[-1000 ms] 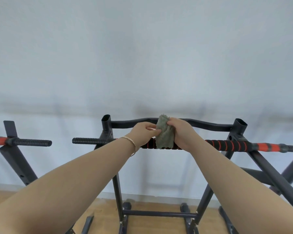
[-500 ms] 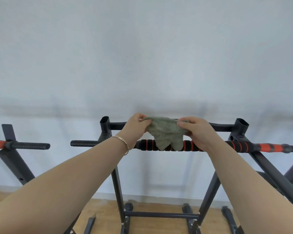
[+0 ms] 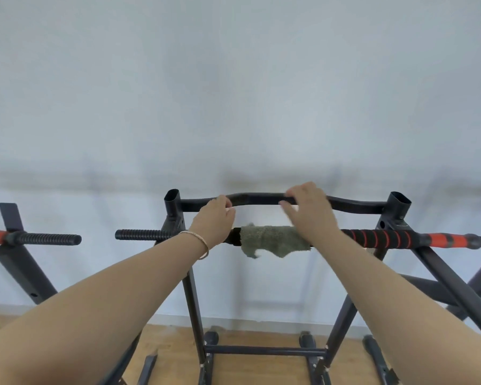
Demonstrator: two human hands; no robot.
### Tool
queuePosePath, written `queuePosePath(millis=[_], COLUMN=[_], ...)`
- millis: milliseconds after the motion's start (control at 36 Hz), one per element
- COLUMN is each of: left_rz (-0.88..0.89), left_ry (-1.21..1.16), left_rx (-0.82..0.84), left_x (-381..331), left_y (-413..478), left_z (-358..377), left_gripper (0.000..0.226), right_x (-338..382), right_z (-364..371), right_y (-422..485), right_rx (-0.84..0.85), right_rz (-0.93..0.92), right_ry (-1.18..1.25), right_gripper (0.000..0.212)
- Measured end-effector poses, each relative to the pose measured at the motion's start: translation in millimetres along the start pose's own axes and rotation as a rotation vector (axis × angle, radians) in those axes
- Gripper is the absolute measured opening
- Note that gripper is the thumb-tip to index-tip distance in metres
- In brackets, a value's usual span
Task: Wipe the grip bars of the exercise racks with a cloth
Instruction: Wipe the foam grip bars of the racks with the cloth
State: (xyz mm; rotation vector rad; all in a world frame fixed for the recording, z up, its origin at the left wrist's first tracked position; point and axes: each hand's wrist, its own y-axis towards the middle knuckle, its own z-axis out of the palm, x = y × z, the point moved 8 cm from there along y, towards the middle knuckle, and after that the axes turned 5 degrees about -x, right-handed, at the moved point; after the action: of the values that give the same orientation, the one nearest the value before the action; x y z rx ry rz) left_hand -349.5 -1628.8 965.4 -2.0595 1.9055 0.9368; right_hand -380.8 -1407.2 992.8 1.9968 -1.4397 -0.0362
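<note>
A grey-green cloth (image 3: 272,238) lies draped over the black-and-red striped grip bar (image 3: 378,238) of the middle rack, its ends hanging down. My left hand (image 3: 214,219) hovers just left of the cloth with loosely curled fingers and holds nothing. My right hand (image 3: 310,212) is above the cloth's right end, fingers spread and blurred, its wrist covering that end. Both hands are in front of the curved black upper bar (image 3: 356,204). I cannot tell whether either hand touches it.
A ribbed black handle (image 3: 142,234) sticks out left of the middle rack. Another rack's handle (image 3: 47,238) with an orange section stands further left. An orange grip section (image 3: 450,240) and slanted frame tubes are on the right. A white wall lies behind, a wooden floor below.
Both hands spread the bunched cloth out, laid it over the striped bar and let go of it. The hands have risen toward the upper bar.
</note>
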Motion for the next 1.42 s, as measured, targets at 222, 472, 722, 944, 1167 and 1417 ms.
queuePosePath(millis=[222, 472, 722, 944, 1167, 1417], left_rz=[0.43, 0.479, 0.499, 0.5, 0.442, 0.35], left_ry=[0.854, 0.945, 0.961, 0.946, 0.917, 0.767], left_rx=[0.239, 0.167, 0.109, 0.079, 0.195, 0.451], left_x=[10.6, 8.2, 6.6, 7.6, 9.6, 23.3], left_y=[-6.2, -12.8, -17.0, -18.8, -6.8, -3.7], left_z=[34.8, 34.0, 34.2, 34.9, 24.2, 41.6], left_gripper=[0.059, 0.064, 0.047, 0.035, 0.013, 0.023], right_x=[45.1, 44.8, 42.3, 34.4, 45.4, 45.9], right_z=[75.8, 81.1, 84.7, 86.9, 70.0, 62.8], right_y=[-30.4, -21.6, -20.5, -10.2, -26.3, -44.3], right_rx=[0.355, 0.477, 0.561, 0.594, 0.251, -0.161], right_rz=[-0.447, -0.43, -0.406, -0.173, -0.379, -0.458], right_ry=[-0.413, -0.359, -0.353, -0.193, -0.476, -0.421], right_gripper=[0.066, 0.058, 0.056, 0.066, 0.056, 0.052])
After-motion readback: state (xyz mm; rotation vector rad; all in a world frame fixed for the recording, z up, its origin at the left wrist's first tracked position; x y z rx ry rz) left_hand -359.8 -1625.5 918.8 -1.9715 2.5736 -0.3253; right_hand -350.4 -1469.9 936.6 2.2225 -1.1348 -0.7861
